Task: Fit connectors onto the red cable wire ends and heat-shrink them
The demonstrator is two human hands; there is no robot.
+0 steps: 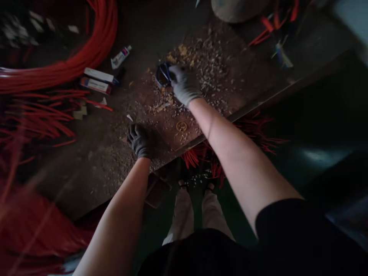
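Observation:
My right hand, in a light grey glove, reaches across the worktable. Its fingers close on the near side of a dark blue tool with looped handles, which looks like pliers or snippers; the exact kind is too dark to tell. Small cut bits and crumbs lie all around that hand. My left hand, in a darker grey glove, rests on the table near its front edge with fingers apart, holding nothing I can see. Just beyond its fingertips lies a small white scrap.
A large coil of red tubing or cable lies at the back left, above cut red lengths. Nearby are a small tube and narrow boxes. A yellow ring lies near the front. More red strands hang below the edge.

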